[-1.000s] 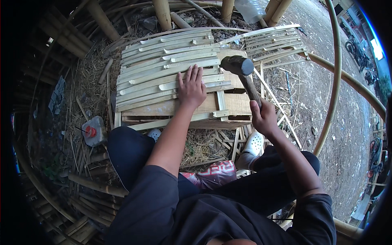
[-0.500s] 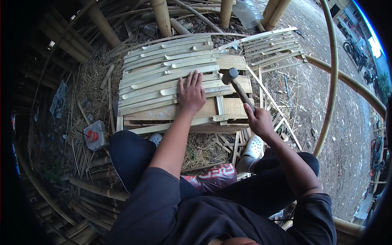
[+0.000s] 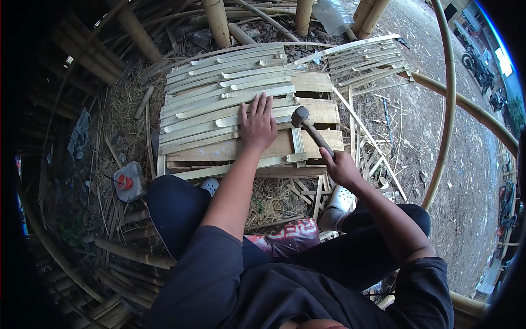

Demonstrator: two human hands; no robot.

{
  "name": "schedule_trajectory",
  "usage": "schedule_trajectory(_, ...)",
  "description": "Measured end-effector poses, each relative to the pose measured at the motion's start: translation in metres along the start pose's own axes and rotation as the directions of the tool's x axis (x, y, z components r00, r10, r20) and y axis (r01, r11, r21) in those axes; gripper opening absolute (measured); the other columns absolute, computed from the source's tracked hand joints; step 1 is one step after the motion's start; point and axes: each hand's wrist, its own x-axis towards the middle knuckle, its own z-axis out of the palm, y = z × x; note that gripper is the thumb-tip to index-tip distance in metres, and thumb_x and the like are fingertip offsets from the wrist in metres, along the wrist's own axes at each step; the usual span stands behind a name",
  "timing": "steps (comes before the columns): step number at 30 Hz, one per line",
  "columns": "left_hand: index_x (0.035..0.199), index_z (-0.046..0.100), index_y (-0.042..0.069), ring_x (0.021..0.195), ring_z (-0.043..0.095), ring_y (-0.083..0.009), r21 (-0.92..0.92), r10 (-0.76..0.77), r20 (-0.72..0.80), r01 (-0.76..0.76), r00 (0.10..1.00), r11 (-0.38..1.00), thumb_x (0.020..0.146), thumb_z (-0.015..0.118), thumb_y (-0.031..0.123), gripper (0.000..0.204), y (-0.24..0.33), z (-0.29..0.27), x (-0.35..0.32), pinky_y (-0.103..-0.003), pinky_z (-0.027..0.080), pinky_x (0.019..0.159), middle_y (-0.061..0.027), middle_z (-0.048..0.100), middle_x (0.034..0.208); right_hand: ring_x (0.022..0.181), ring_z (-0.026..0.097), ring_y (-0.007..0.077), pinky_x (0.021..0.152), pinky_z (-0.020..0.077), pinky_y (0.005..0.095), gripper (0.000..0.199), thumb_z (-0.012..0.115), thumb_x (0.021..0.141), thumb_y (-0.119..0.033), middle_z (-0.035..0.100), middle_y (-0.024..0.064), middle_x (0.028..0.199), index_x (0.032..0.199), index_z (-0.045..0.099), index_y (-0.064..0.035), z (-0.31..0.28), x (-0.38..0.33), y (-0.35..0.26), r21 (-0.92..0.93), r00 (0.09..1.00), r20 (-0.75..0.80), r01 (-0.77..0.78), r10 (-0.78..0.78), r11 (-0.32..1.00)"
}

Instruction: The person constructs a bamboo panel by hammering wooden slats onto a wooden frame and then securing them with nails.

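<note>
— On the slat panel [image 3: 219, 104], what is being done?
— Bamboo strips are pinned flat by the left hand [image 3: 257, 125], fingers spread; a hammer [image 3: 309, 130] is gripped low on its handle by the closed right hand [image 3: 341, 167], head touching a cross strip [image 3: 298, 145].
— How would the hammer handle?
— Head-heavy, stiff; best held near the handle's end.

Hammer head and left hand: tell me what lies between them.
In the head view, only slats lie between the hammer head and the left hand.
</note>
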Motion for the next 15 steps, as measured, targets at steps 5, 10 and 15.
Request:
schedule_trajectory(5, 0.158, 0.037, 0.015, 0.154, 0.027, -0.0212, -0.005, -0.002, -0.009, 0.002, 1.0, 1.0, 0.098, 0.041, 0.028, 0.061, 0.0, 0.0, 0.001, -0.055, 0.012, 0.127, -0.0033, 0.032, 0.167, 0.062, 0.066, 0.0403, 0.063, 0.0502, 0.0508, 0.074, 0.049, 0.102, -0.059, 0.063, 0.0268, 0.064, 0.077, 0.067, 0.0076, 0.005, 0.001, -0.001, 0.037, 1.0, 0.008, -0.027, 0.027, 0.999)
schedule_trajectory(10, 0.157, 0.038, 0.015, 0.154, 0.028, -0.0213, -0.008, -0.001, -0.003, 0.001, 1.0, 1.0, 0.098, 0.042, 0.028, 0.061, -0.001, -0.002, -0.001, -0.055, 0.012, 0.127, -0.0038, 0.032, 0.167, 0.057, 0.061, 0.0396, 0.057, 0.0467, 0.0486, 0.062, 0.059, 0.101, -0.05, 0.059, 0.0246, 0.061, 0.074, 0.062, 0.0059, -0.008, -0.015, -0.016, 0.121, 0.97, -0.192, 0.175, -0.15, 0.977)
schedule_trajectory(15, 0.157, 0.038, 0.014, 0.154, 0.028, -0.0223, -0.013, -0.002, 0.001, 0.002, 1.0, 1.0, 0.098, 0.043, 0.028, 0.061, -0.002, -0.003, -0.001, -0.054, 0.013, 0.127, -0.0049, 0.033, 0.166, 0.052, 0.057, 0.0298, 0.053, 0.0428, 0.0435, 0.048, 0.057, 0.104, -0.04, 0.054, 0.0171, 0.057, 0.081, 0.056, 0.0033, -0.038, -0.027, -0.026, 0.152, 0.832, -0.361, 0.498, -0.421, 0.853)
